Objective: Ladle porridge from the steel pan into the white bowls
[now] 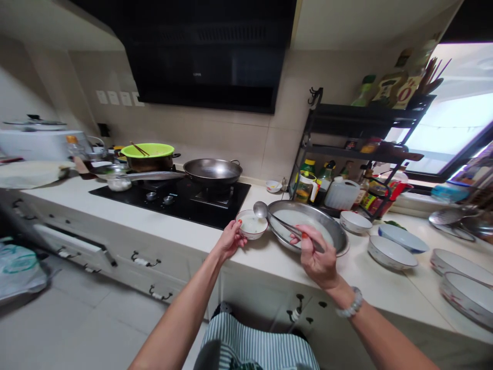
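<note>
My left hand [232, 237] grips the rim of a small white bowl [254, 234] that holds some whitish liquid. In my right hand [318, 254] is the handle of a metal ladle [261, 209], its head tilted over that bowl. Just right of the bowl, a wide metal basin [339, 237] holds milky white liquid, and the ladle's handle crosses above it. Behind the fingers, part of the basin's near rim is hidden.
A wok [212, 172] sits on the black stove [181, 203], near a pot with a lime-green basin [148, 150]. To the right stand several bowls, including one white bowl [393, 253], and a black rack [350, 150] with bottles. The range hood [208, 56] hangs above.
</note>
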{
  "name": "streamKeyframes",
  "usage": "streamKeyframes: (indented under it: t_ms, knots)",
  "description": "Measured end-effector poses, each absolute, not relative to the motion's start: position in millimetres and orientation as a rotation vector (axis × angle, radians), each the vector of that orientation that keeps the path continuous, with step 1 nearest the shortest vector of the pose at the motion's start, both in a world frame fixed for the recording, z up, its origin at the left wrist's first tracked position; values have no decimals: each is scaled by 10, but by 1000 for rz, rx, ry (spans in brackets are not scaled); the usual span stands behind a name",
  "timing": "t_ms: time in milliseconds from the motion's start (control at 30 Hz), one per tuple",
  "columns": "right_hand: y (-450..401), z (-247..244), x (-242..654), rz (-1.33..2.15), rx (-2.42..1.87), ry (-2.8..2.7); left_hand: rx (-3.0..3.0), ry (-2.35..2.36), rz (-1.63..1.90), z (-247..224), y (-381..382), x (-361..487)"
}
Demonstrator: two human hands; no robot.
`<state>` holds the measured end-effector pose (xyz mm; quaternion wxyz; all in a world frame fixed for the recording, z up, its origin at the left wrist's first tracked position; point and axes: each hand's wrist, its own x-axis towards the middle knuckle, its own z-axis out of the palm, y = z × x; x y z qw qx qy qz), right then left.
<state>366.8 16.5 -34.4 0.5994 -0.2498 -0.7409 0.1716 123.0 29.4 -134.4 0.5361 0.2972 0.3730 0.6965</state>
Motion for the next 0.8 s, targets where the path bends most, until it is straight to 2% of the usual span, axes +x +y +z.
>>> streamKeyframes:
  t_ms: [300, 567, 800]
  knots:
    - [609, -312, 3881, 639, -807, -1095, 685, 875, 1663, -1369, 312, 1222]
    - [633, -482, 4129, 490, -986, -1287, 690, 889, 1661, -1360, 306, 1221]
    - [617, -543, 4126, 598, -1032, -1262, 678, 898, 1654, -1347, 297, 1225]
